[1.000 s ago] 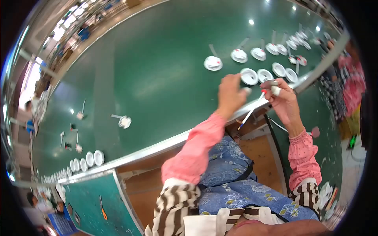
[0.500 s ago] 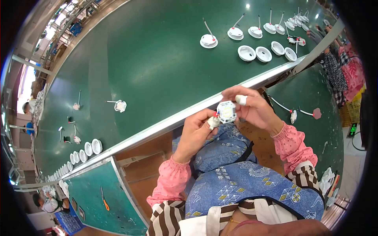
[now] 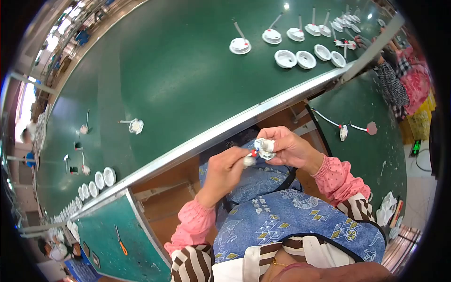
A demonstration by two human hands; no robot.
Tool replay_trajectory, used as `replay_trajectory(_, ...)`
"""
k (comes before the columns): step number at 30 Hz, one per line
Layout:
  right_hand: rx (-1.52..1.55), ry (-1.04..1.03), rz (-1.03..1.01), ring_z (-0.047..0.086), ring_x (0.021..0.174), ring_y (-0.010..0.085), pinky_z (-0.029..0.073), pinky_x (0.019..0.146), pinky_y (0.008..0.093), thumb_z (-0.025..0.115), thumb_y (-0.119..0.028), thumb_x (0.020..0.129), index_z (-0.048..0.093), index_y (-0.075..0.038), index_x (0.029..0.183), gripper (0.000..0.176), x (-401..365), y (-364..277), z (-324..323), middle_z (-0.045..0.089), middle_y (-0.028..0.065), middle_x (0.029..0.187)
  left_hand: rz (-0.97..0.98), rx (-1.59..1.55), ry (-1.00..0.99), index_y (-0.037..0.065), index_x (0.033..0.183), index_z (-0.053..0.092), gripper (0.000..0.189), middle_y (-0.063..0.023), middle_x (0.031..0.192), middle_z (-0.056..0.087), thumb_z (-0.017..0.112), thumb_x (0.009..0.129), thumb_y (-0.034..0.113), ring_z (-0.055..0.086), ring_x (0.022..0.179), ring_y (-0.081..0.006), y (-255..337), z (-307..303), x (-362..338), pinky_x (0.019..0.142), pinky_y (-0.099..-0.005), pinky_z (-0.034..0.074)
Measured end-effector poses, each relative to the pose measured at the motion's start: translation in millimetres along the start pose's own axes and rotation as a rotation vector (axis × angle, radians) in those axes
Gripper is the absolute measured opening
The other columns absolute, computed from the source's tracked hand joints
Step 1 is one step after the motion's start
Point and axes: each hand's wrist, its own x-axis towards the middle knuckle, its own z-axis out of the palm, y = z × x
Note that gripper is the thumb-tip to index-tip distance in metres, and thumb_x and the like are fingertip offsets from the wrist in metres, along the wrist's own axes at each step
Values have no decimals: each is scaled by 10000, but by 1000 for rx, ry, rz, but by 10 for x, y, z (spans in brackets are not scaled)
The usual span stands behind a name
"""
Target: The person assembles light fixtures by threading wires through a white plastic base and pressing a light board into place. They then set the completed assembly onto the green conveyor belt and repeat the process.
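In front of my apron I hold a small white LED module between both hands. My right hand is closed on its right side, thumb and fingers pinching the edge. My left hand is closed on the module's white cable, just left of a red connector. White wrapping covers a thumb on each hand. Part of the module hides behind my right thumb. A similar LED module with a short lead lies on the green table, beyond my left hand.
White round cups and assembled lamps with upright cables stand at the far right. More cups line the left edge. Orange-handled scissors lie on a side board. A co-worker's sleeve is at right. Wired pieces lie nearby.
Both hands have come lower, towards my apron. The module has turned from its flat yellowish face to an edge-on tilt, and my right hand now pinches it. The view has shifted slightly.
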Motion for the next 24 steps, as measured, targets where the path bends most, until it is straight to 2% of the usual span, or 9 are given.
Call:
replay_trajectory(2,-49,37,-60,562,583,98,410,483,229,719,-145,943,628,30,1088,245,-37,-31,18,685,91,916,-133,-30,-100,9,1031,720,177,-87,800,700,603,903,-28,658,670,-164,-41,-133,-84,595,-300,500)
replay_trajectory(5,-162,56,-85,573,584,103,428,491,238,699,-95,929,623,31,1092,220,-118,-128,43,683,91,903,-525,-197,-165,-10,1036,725,177,-54,819,721,569,953,-5,666,690,-116,-152,-266,-298,605,-264,515)
replay_trajectory(8,-187,54,-79,575,584,103,416,473,245,645,-5,880,627,41,1072,198,-133,-95,-3,682,94,894,-661,-292,-195,-24,1035,731,201,-50,818,726,540,971,-14,683,683,-118,-79,-331,-386,604,-241,527)
replay_trajectory(11,-149,118,-27,530,539,104,384,439,251,625,-15,871,630,61,1058,201,-94,-117,-51,670,103,873,-514,-218,-219,-7,1044,742,233,-50,826,736,533,949,-47,689,680,-98,-135,-328,-549,587,-224,527)
replay_trajectory(14,-89,28,-77,514,519,104,388,429,239,636,-28,866,623,77,1038,202,-2,-95,-82,658,115,852,-40,-6,-79,7,1077,700,334,-112,857,722,523,840,-147,707,638,-186,-75,-177,-733,596,-303,577)
replay_trajectory(17,-113,29,-18,507,498,107,393,415,232,641,-8,863,612,78,1008,171,57,7,-7,646,120,804,-100,131,-34,12,1090,684,332,-105,848,707,563,815,-128,702,659,-226,-60,-276,-888,608,-335,577)
replay_trajectory(20,-247,87,-5,502,496,102,378,410,228,653,1,862,603,42,994,147,214,51,166,639,96,789,-50,361,108,43,1019,693,261,-102,829,688,602,803,-72,688,693,-263,14,-490,-993,611,-381,561)
replay_trajectory(23,-128,84,-92,491,504,88,353,416,218,676,-23,866,582,17,1015,181,388,59,226,643,89,805,-35,690,214,89,973,693,217,-97,844,696,615,805,-24,678,724,-299,-63,-950,-1189,614,-423,543)
replay_trajectory(24,-122,34,-186,477,512,84,333,429,216,712,-67,866,564,2,1030,232,427,9,217,640,84,814,-100,866,257,108,973,690,211,-95,846,698,621,808,-4,678,727,-311,-109,-1200,-1288,615,-434,537)
